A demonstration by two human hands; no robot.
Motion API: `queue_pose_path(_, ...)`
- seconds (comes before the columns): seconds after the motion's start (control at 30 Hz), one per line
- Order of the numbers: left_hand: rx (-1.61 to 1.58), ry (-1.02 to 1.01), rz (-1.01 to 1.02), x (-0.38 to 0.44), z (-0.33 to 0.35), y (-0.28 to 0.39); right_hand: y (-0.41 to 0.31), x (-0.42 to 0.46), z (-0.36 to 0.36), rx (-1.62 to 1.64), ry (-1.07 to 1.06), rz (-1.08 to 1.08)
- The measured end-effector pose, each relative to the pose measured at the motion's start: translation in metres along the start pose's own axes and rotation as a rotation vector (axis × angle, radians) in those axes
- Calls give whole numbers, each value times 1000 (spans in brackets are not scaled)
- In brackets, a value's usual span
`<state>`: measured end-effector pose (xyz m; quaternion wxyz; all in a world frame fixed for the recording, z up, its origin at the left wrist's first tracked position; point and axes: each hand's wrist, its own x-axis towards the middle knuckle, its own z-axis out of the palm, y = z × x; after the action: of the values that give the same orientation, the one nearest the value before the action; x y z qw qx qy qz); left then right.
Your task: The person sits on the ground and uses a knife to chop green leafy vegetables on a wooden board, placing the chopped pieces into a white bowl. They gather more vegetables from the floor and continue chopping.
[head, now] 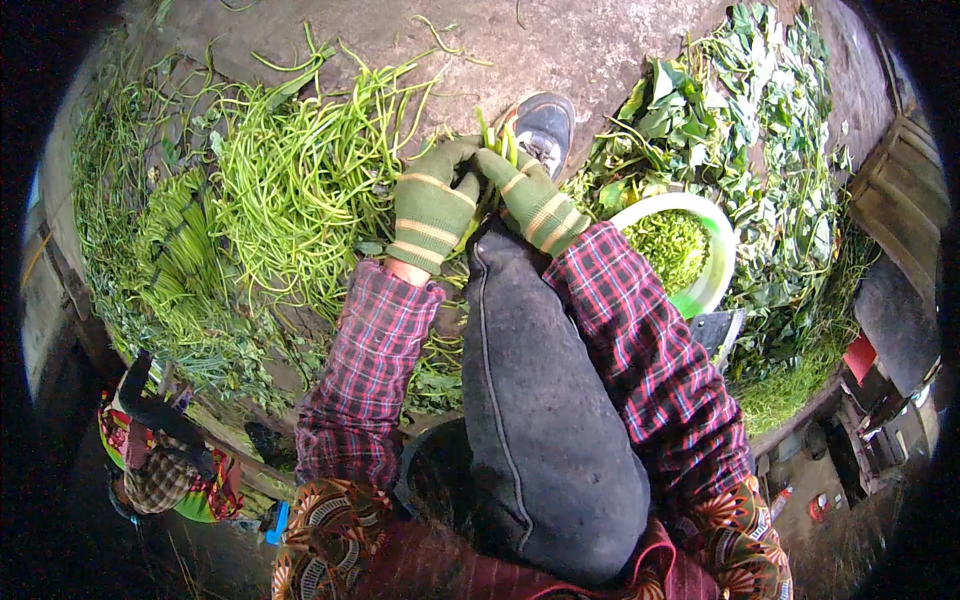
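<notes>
My left hand point(433, 206) and my right hand point(534, 196), both in green knitted gloves with pale stripes, meet above my bent knee. Between them they grip a few green stems point(510, 142), whose tips stick up past the fingers. The lower part of the stems hangs below the hands, partly hidden. To the left of my left hand lies a loose heap of long green stalks point(300, 172). A white-and-green round container point(721, 251) stands beside my right forearm, holding short cut green pieces point(671, 244).
Tied stalk bundles point(180, 240) lie at the left. Leafy greens point(780, 150) cover the floor at the right. My shoe point(546, 127) rests on the concrete floor point(600, 45). A dark metal blade-like plate point(709, 330) is near my right elbow. Another person point(165, 465) is at the lower left.
</notes>
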<state>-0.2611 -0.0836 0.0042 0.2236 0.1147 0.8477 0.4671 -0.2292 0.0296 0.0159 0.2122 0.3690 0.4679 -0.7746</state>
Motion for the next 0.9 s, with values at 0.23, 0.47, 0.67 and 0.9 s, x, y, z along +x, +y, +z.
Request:
queue_pose_path(0.23,-284,73,-257,-8,-17,-14,14,8,0,-57,138,-66)
queue_pose_path(0.47,574,271,-218,20,-58,-75,17,12,-5,152,-14,-39)
queue_pose_path(0.67,757,137,-229,36,-75,-97,16,13,-4,217,4,-3)
queue_pose_path(0.9,470,315,-45,21,-79,-42,21,18,-7,233,-6,-20)
